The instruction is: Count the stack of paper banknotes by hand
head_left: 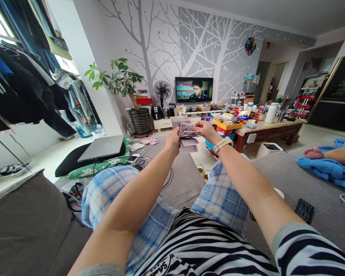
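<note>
Both my hands are raised in front of me around a small stack of banknotes [186, 130]; a "5" shows on the front note. My left hand [173, 140] pinches the stack at its left side. With thumb and fingers closed, my right hand [206, 129] grips the right edge of the notes; a pale watch band [222, 145] is on that wrist. Just beyond and below the stack, loose banknotes [189, 147] lie on the end of the grey sofa seat [179, 174]. My fingers hide part of the stack.
A laptop [102, 148] rests on a green cushion to the left, with cables beside it. A crowded coffee table [264, 128] stands front right. Another person's foot [313, 153] lies on a blue cloth at right, near a remote control [304, 210]. Slippers [200, 170] are on the floor.
</note>
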A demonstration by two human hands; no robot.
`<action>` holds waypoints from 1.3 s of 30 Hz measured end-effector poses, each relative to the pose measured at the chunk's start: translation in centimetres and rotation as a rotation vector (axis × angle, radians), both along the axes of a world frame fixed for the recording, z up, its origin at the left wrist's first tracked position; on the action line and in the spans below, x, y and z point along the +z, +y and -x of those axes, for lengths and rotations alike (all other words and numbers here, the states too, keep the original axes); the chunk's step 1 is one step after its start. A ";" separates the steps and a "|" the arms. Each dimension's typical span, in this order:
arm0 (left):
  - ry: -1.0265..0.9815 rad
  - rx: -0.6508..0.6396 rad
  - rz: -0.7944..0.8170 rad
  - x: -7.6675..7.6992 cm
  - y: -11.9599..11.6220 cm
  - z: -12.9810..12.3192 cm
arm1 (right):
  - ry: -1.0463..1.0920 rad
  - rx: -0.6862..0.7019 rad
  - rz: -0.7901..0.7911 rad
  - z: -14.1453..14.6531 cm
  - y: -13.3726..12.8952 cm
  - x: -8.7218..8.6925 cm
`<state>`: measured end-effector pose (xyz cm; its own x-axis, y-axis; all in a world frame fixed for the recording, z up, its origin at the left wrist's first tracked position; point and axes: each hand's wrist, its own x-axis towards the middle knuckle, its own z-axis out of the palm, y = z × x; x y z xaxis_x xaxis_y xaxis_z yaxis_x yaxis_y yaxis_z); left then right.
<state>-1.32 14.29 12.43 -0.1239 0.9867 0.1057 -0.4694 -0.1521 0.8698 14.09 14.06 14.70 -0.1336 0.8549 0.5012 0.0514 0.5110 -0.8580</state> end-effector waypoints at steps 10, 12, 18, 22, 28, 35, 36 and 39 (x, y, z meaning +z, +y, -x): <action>0.039 -0.030 -0.024 -0.1 -0.1 0.1 | 0.044 0.083 0.018 0.1 -1.0 0.3; 0.029 -0.025 -0.027 0.0 -0.2 0.1 | 0.051 0.095 0.022 0.1 -0.9 0.3; 0.037 0.002 -0.021 0.3 -0.6 0.1 | 0.056 0.115 0.046 0.1 -0.7 0.3; 0.053 0.002 -0.009 0.5 -0.9 0.0 | 0.039 0.109 0.056 0.1 -0.8 0.3; 0.036 -0.009 -0.007 0.6 -1.2 -0.1 | 0.023 0.119 0.031 0.1 -0.9 0.3; 0.056 0.001 -0.012 0.4 -1.0 0.0 | 0.029 0.108 0.035 0.2 -0.9 0.4; 0.058 0.001 -0.012 0.4 -1.0 0.0 | 0.031 0.111 0.034 0.2 -1.0 0.4; 0.062 0.003 -0.006 0.5 -1.0 0.0 | 0.040 0.128 0.033 0.2 -1.1 0.5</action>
<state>-1.29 13.26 12.89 -0.1196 0.9857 0.1186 -0.4144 -0.1582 0.8962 13.92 12.98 15.17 -0.2234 0.8480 0.4806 -0.0473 0.4830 -0.8743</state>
